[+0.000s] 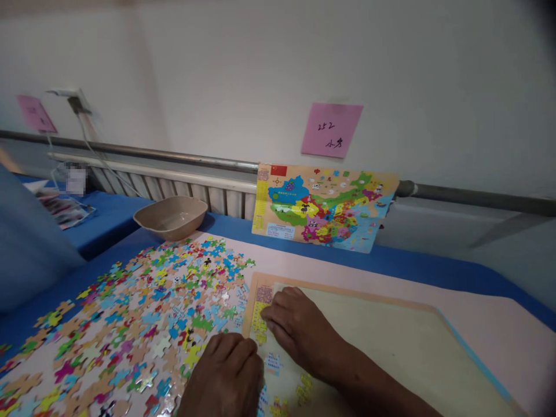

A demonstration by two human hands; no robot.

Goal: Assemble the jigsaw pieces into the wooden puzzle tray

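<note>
My right hand [299, 324] is over the left part of a puzzle board [369, 336]. Its fingers are curled, with the tips at a strip of joined yellow jigsaw pieces [259, 321] along the board's left border. Closer to me, my left hand [223, 376] is closed near the board's lower left edge; its fingertips are hidden under the hand. Whatever either hand holds cannot be made out. White-and-blue pieces with text [273, 363] and a small yellow cluster [304, 389] lie on the board beneath my right forearm. Loose jigsaw pieces [147, 324] spread widely to the left.
A colourful map picture [325, 208] leans upright against the wall rail [478, 200]. A beige plastic bowl [171, 217] stands behind the loose pieces. Pink paper [486, 313] covers the blue table [452, 263]. Another person's blue clothing [30, 249] shows at the left.
</note>
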